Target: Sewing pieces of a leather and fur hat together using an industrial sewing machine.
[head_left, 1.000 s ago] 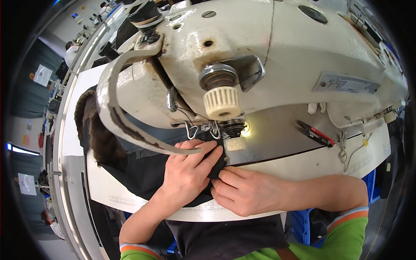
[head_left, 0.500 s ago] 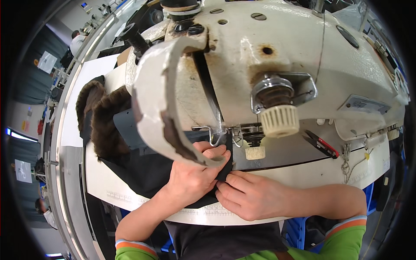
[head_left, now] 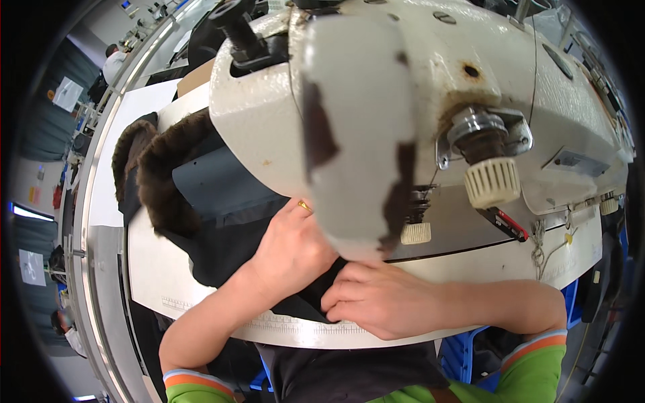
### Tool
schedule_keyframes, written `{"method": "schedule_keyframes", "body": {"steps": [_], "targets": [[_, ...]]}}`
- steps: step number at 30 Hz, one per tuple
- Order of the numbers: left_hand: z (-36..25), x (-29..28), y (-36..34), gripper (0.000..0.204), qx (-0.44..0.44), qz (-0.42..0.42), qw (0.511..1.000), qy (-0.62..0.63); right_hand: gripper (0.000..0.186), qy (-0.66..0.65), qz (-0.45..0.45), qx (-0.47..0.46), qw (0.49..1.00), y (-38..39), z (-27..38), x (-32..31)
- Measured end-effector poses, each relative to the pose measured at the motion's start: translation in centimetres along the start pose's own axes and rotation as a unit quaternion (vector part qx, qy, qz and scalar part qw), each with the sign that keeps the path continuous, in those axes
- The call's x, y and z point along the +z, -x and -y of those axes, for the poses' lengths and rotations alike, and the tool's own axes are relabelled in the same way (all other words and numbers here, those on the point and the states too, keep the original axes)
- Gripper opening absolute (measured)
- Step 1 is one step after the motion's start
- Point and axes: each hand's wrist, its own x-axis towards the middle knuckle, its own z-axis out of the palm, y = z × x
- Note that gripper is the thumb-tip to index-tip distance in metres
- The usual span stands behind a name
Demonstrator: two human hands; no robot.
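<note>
A dark garment piece [head_left: 232, 252] with brown fur trim [head_left: 161, 181] lies under the cream sewing machine [head_left: 262, 121]. My left hand [head_left: 295, 245], a ring on one finger, rests on the cloth left of the needle area. Its fingertips disappear behind the chipped white curved guard [head_left: 359, 134], which is blurred and also covers the needle and presser foot. Nearer to me, my right hand [head_left: 379, 299] has its fingers curled and closed on the cloth's near edge, just right of my left hand.
Red-handled thread snips [head_left: 508, 226] lie on the machine bed to the right, beside a knotted cord [head_left: 537, 252]. A printed ruler scale [head_left: 295, 327] runs along the white table's front edge. A grey-blue panel [head_left: 222, 185] sits inside the fur trim.
The view has shifted, so the guard now stands across the needle area and my left fingertips. My right hand appears slightly lower and further left, still on the cloth.
</note>
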Motion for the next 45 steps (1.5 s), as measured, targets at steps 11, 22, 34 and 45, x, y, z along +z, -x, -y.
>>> {"method": "schedule_keyframes", "body": {"steps": [11, 22, 34, 45], "targets": [[-0.2, -1.3, 1.7, 0.036, 0.159, -0.03, 0.977, -0.136, 0.022, 0.184, -0.049, -0.092, 0.977, 1.7, 1.4, 0.8], [-0.1, -1.9, 1.4, 0.041, 0.151, -0.014, 0.984, -0.092, 0.031, 0.318, -0.038, -0.079, 0.944, 2.1, 2.2, 0.4], [-0.6, -1.5, 1.4, 0.042, 0.087, -0.015, 0.996, -0.03, 0.025, 0.321, -0.039, -0.085, 0.942, 1.8, 1.9, 0.2], [-0.5, -1.2, 1.3, 0.042, 0.074, -0.04, 0.996, 0.013, 0.027, 0.297, 0.003, -0.078, 0.952, 2.0, 1.7, -0.4]]}}
